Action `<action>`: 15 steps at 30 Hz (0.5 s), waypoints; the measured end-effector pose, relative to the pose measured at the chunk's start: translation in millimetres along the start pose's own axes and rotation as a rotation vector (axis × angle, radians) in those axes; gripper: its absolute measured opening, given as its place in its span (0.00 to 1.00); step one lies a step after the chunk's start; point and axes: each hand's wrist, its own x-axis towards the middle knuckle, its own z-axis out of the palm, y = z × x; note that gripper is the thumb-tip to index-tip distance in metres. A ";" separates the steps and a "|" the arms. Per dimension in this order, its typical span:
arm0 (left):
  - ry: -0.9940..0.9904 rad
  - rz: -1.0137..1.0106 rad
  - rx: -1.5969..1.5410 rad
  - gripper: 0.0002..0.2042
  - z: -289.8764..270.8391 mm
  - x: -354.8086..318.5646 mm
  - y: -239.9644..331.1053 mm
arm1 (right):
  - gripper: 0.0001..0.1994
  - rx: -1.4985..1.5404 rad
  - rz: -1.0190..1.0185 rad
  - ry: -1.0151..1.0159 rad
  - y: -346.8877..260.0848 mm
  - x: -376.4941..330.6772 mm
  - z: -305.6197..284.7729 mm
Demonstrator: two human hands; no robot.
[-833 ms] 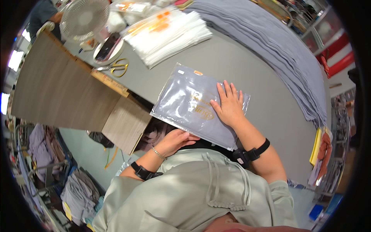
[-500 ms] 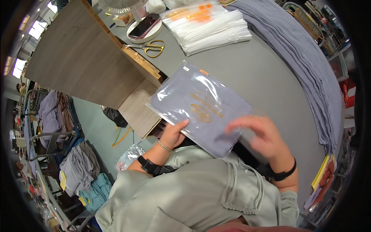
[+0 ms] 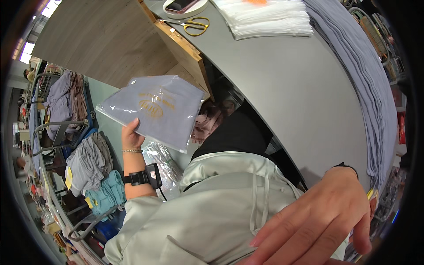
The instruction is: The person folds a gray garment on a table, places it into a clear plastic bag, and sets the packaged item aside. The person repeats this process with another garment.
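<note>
The left hand (image 3: 131, 136) grips a clear bag holding a folded grey garment (image 3: 155, 109) by its lower edge, off the grey table (image 3: 282, 84), its fingers hidden behind the bag. The right hand (image 3: 318, 225) hangs open and empty, fingers spread, partly cut off below.

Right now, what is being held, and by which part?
The left hand grips a bagged grey garment at its lower edge. The right hand holds nothing.

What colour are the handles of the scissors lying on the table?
Yellow: the scissors show best in the head view.
</note>
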 end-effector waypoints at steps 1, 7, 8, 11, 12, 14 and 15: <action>0.029 -0.020 -0.030 0.22 -7.5 3.4 -4.1 | 0.43 -0.002 0.021 0.004 1.2 -0.9 -2.1; 0.369 -0.069 -0.218 0.17 -43.3 70.9 -56.6 | 0.49 -0.010 0.010 0.100 20.7 1.6 -7.9; 0.442 -0.081 -0.246 0.16 -47.0 86.6 -68.0 | 0.51 0.005 0.073 0.130 22.0 1.3 -9.7; 0.343 0.008 -0.409 0.14 -60.9 124.2 -98.3 | 0.54 0.038 0.192 0.194 18.9 1.1 -13.8; 0.431 -0.008 -0.422 0.14 -64.3 131.5 -113.2 | 0.54 0.048 0.204 0.201 18.8 1.5 -15.8; 0.526 0.033 -0.434 0.14 -69.1 143.9 -149.3 | 0.55 0.062 0.212 0.207 24.4 3.6 -24.3; 0.561 -0.054 -0.430 0.15 -70.3 143.2 -172.8 | 0.56 0.072 0.219 0.208 28.5 5.8 -29.2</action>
